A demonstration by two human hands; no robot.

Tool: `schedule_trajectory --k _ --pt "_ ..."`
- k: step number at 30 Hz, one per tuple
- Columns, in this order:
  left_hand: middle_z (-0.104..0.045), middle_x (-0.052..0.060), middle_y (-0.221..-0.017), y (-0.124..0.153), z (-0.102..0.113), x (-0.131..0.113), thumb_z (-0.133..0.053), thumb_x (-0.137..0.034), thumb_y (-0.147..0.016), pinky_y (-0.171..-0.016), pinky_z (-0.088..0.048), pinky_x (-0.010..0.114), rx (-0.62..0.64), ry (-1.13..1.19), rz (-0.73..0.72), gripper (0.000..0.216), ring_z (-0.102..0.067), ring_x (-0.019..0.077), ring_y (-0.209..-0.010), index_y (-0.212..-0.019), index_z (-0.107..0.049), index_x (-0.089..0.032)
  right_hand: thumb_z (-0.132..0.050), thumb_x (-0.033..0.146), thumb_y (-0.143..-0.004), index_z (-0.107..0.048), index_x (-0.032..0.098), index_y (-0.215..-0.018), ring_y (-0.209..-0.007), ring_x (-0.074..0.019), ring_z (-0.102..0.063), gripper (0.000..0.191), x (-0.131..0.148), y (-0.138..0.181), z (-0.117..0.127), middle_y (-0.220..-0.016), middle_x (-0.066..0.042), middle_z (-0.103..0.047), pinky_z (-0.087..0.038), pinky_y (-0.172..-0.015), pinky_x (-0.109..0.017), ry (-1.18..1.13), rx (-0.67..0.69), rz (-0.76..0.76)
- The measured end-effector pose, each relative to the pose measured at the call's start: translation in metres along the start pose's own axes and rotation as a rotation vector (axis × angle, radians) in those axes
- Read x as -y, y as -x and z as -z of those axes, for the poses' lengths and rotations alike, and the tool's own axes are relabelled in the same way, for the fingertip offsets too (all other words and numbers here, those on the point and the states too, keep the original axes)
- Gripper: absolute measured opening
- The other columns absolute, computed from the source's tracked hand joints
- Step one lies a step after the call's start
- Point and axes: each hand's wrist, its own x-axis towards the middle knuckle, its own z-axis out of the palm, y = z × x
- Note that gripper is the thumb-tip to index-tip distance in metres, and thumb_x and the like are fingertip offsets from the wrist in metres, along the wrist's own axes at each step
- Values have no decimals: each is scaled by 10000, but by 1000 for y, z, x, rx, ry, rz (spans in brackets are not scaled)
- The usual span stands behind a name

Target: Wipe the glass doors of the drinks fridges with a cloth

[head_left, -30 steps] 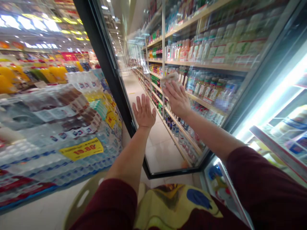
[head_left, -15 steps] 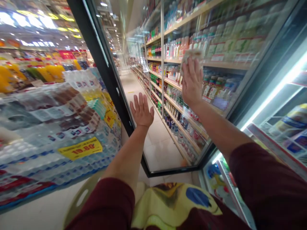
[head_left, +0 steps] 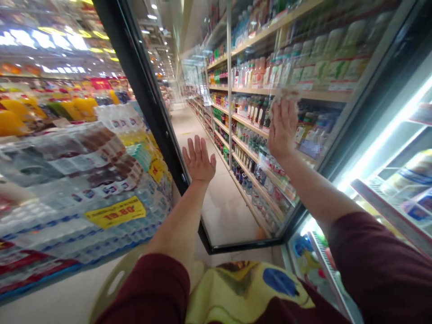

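Observation:
A glass cooler door (head_left: 224,229) in a black frame stands swung open in front of me. Flat on its glass, near the black frame edge, rests my left hand (head_left: 199,161), its fingers spread and nothing in them. My right hand (head_left: 282,128) presses a pale, crumpled cloth (head_left: 293,93) to the glass, higher and further right. The palm and fingers cover most of the cloth; a fringe shows above the fingertips.
Lit cooler shelves (head_left: 388,209) with packaged goods are close on my right. Wrapped bottle packs (head_left: 111,175) are piled on the left, bearing a yellow price sign (head_left: 116,212). Behind the glass run bottle shelves (head_left: 249,90) and an aisle floor (head_left: 185,123).
My right hand has slid the cloth down and a little to the right over the glass. My left hand stays in nearly the same place on the door.

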Motion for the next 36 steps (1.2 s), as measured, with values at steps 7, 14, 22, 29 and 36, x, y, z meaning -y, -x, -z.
schedule_trajectory --k 7,14,22,29,36 --pt "-296 204 -1704 0 -1 -1 -345 -539 -1045 -1348 57 535 4 -8 6 748 -14 291 -1650 -1604 -417 -47 -199 346 -1099 -502 187 -1562 -1640 -235 -226 575 -22 35 -1 -1660 -111 -431 -236 -1329 -559 -10 82 4" --pt "-311 195 -1702 -1 1 -4 -325 -620 -1041 -1349 65 536 -1 27 36 801 -33 299 -1652 -1609 -411 -62 -209 343 -1090 -405 93 -1616 -1659 -239 -125 614 -46 44 6 -1694 -183 -348 -189 -1337 -575 -10 -40 -137" --pt "-285 195 -1714 -1 2 -5 -319 -611 -1047 -1350 75 527 15 18 37 811 -9 290 -1656 -1616 -374 -36 -238 384 -1083 -412 174 -1624 -1657 -247 -151 605 -83 65 12 -1708 -116 -340 -187 -1342 -574 -26 15 -161" --pt "-283 182 -1718 0 2 -5 -349 -588 -1040 -1352 69 532 -9 -25 23 793 -21 292 -1657 -1629 -361 -57 -231 417 -1089 -376 55 -1629 -1657 -278 -120 666 -103 103 1 -1703 -236 -288 -181 -1338 -596 -79 -154 -324" --pt "-229 154 -1742 1 2 -8 -335 -607 -1063 -1348 86 550 -18 31 39 799 -8 310 -1656 -1630 -317 -45 -210 420 -1077 -277 51 -1664 -1666 -288 -51 696 -101 149 -6 -1718 -245 -221 -179 -1331 -634 -80 -107 -475"
